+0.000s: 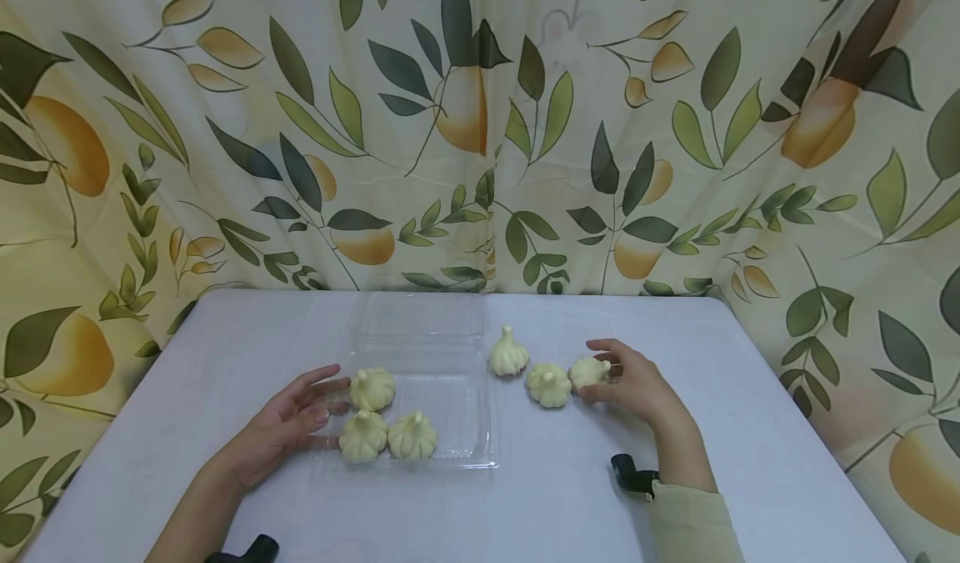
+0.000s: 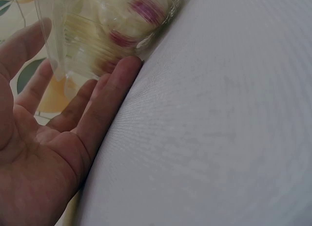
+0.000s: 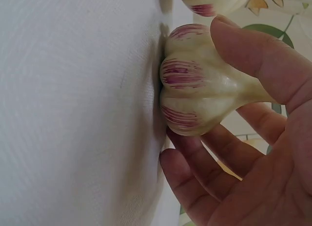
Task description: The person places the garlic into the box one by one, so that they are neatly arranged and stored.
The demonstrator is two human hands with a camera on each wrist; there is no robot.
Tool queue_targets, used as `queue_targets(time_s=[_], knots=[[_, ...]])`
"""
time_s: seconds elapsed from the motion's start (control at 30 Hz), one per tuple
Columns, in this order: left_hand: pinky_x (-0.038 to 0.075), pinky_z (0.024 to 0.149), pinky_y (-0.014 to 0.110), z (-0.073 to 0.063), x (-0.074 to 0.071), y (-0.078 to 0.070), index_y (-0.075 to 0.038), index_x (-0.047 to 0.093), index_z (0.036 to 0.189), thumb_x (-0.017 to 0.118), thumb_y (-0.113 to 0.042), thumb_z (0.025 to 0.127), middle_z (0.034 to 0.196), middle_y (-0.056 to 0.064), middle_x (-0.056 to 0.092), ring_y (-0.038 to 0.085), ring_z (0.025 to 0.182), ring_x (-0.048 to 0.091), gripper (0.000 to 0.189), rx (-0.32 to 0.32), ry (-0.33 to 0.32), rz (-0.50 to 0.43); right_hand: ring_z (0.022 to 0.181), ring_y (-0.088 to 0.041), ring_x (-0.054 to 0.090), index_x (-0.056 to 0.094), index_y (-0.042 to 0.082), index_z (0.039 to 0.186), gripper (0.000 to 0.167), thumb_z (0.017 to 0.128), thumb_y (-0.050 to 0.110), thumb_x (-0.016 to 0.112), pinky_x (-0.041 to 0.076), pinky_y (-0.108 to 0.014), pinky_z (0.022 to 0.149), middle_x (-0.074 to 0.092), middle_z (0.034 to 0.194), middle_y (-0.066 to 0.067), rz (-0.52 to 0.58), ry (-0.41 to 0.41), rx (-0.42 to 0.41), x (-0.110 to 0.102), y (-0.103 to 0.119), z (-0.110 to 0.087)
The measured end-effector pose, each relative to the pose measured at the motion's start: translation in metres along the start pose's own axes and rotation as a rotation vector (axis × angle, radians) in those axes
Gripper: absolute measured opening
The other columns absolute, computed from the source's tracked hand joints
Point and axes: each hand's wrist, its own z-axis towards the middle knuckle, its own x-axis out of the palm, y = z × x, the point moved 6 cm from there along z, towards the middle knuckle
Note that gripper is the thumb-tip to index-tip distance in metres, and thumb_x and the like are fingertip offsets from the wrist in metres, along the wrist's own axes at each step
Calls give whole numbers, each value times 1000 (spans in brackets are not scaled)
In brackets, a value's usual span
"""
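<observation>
A clear plastic clamshell box [image 1: 457, 460] lies with its lid folded back, and three garlic bulbs [image 1: 412, 436] sit in its left part. My left hand [image 1: 288, 421] rests at the box's left side, fingers loosely spread against the clear wall; in the left wrist view the palm [image 2: 44, 172] holds nothing. To the right of the box, my right hand [image 1: 633, 384] has thumb and fingers round a garlic bulb [image 3: 187, 84] with purple streaks, which stands on the table. Two other garlic bulbs [image 1: 549, 385] [image 1: 509, 352] stand between that hand and the box.
A white cloth covers the table [image 1: 555, 496]. Behind it hangs a curtain [image 1: 540, 171] printed with leaves and fruit, also along the sides. Black wrist-worn devices [image 1: 633, 475] show below both hands.
</observation>
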Motion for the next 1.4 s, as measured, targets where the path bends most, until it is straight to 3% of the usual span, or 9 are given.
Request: queue_targets(time_s=[0.63,1.17,1.4], knots=[[53,95,54,0,0,0,-11,18,158,46,-5,103,160,21,23,21,131,51,62,-13,-7,-11,126,-39,49,54,14,139,70,80,33,84,48,-54,93,53,141,-16,-31,-66,25,-1,1,4],[52,95,55,1,-2,0,-12,19,158,45,-4,104,160,19,25,26,133,48,61,-19,-16,-20,121,-36,49,48,14,144,72,84,38,79,48,-45,86,49,143,-18,7,-148,-3,-8,15,3],[52,95,56,1,-1,3,-12,19,158,47,-4,103,161,21,23,25,132,49,62,-12,-4,-35,127,-38,48,47,15,145,71,86,42,75,48,-52,91,47,144,-19,21,-176,3,-9,14,1]])
